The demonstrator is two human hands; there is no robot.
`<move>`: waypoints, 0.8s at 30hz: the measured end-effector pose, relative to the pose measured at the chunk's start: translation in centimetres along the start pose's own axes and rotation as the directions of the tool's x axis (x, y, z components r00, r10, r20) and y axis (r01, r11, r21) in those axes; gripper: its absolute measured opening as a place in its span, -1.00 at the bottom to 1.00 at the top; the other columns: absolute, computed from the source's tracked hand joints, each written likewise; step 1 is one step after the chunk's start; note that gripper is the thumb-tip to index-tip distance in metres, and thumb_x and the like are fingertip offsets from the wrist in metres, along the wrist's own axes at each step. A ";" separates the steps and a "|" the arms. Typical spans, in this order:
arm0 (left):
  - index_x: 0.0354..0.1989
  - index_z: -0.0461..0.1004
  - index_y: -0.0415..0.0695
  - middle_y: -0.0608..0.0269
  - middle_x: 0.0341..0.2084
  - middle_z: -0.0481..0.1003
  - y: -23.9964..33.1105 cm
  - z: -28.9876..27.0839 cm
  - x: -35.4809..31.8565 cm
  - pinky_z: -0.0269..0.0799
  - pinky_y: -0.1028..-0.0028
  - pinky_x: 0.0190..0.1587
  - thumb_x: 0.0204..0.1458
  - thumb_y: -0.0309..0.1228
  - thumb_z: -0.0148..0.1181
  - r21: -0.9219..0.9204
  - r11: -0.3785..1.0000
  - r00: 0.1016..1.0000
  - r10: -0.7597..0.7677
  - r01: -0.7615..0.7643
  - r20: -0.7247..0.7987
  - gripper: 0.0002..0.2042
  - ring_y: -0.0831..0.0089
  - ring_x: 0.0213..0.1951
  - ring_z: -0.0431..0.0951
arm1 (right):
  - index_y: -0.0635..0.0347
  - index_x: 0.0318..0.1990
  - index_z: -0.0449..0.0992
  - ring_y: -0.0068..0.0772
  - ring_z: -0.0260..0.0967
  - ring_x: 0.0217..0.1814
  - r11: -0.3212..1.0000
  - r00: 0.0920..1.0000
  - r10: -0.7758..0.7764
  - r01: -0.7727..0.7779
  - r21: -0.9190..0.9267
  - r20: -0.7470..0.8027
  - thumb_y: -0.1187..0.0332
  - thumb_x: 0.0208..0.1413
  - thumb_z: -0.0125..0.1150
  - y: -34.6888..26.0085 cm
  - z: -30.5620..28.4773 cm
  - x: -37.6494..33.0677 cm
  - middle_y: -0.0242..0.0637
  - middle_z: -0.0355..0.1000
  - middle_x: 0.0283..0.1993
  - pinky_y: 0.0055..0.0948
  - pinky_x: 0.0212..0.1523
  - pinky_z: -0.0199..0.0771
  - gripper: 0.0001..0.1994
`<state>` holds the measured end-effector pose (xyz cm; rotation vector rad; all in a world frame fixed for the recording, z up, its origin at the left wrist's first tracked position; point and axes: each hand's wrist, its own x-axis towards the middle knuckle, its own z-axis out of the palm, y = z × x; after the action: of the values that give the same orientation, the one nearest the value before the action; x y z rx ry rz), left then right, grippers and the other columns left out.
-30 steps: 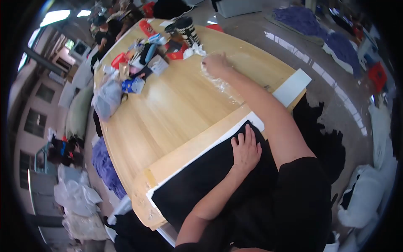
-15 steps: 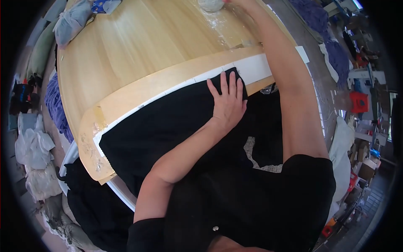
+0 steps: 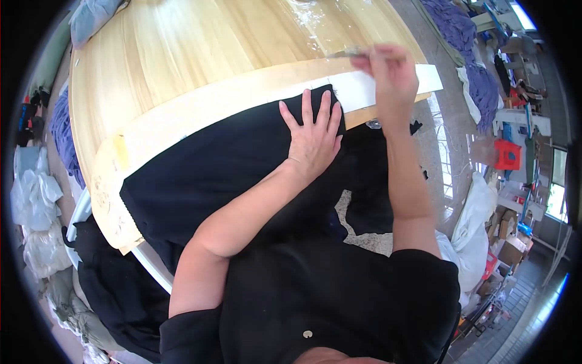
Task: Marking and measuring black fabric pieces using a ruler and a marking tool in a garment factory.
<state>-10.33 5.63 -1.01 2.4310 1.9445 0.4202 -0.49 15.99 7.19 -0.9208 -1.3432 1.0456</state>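
Observation:
My left hand (image 3: 312,133) lies flat with fingers spread on a black garment (image 3: 206,170) draped over the near edge of a wooden table (image 3: 182,54). A long pale board (image 3: 242,103) runs under the cloth along that edge. My right hand (image 3: 388,70) is raised above the board's right end, blurred, with fingers pinched on a thin clear plastic piece (image 3: 345,53) that sticks out to the left.
Clear plastic film (image 3: 315,12) lies at the table's far side. A grey-blue cloth (image 3: 91,12) sits at the far left corner. White bags (image 3: 33,200) and dark clothes (image 3: 109,297) lie on the floor at left. A red stool (image 3: 506,155) and purple fabric (image 3: 454,24) stand right.
My right hand has pulled back from the far side of the table to above the board's right end, now holding a clear piece. My left hand stays pressed on the black garment.

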 end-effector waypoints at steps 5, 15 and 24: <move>0.20 0.22 -0.03 0.11 0.25 0.07 0.0 0.2 0.1 -0.15 -0.50 0.03 -0.03 -0.03 0.09 0.014 1.000 0.999 0.008 -0.009 0.032 -0.39 -0.20 0.28 -0.08 | 0.32 -0.21 0.34 -0.51 0.50 -0.27 0.974 0.994 0.024 0.002 -0.228 0.111 0.51 0.16 0.08 1.2 -0.8 -5.0 -0.25 0.45 -0.33 -0.62 -0.30 0.47 -0.90; 0.19 0.21 -0.06 0.11 0.22 0.09 0.0 0.3 0.0 -0.12 -0.50 0.02 -0.06 -0.03 0.12 0.011 1.000 1.000 0.023 -0.023 0.008 -0.36 -0.18 0.27 -0.06 | 0.33 -0.29 0.40 -0.53 0.49 -0.34 0.962 0.987 0.049 -0.005 -0.274 0.153 0.54 0.09 0.16 3.5 -0.5 -5.2 -0.25 0.48 -0.39 -0.59 -0.32 0.48 -0.92; 0.20 0.21 -0.06 0.17 0.22 0.09 0.2 1.8 0.2 -0.19 -0.36 0.16 0.00 -0.15 0.07 -0.166 0.985 0.997 -0.043 0.054 0.065 -0.44 -0.07 0.30 -0.03 | 0.26 -0.33 0.40 -0.51 0.47 -0.41 0.962 0.941 -0.081 0.160 -0.221 0.328 0.51 0.03 0.23 1.4 4.8 -6.7 -0.28 0.46 -0.41 -0.58 -0.36 0.46 -0.88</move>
<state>-9.72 6.04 -2.62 2.2621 1.8579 0.4809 -5.01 9.76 4.01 -0.8600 -1.8078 0.9735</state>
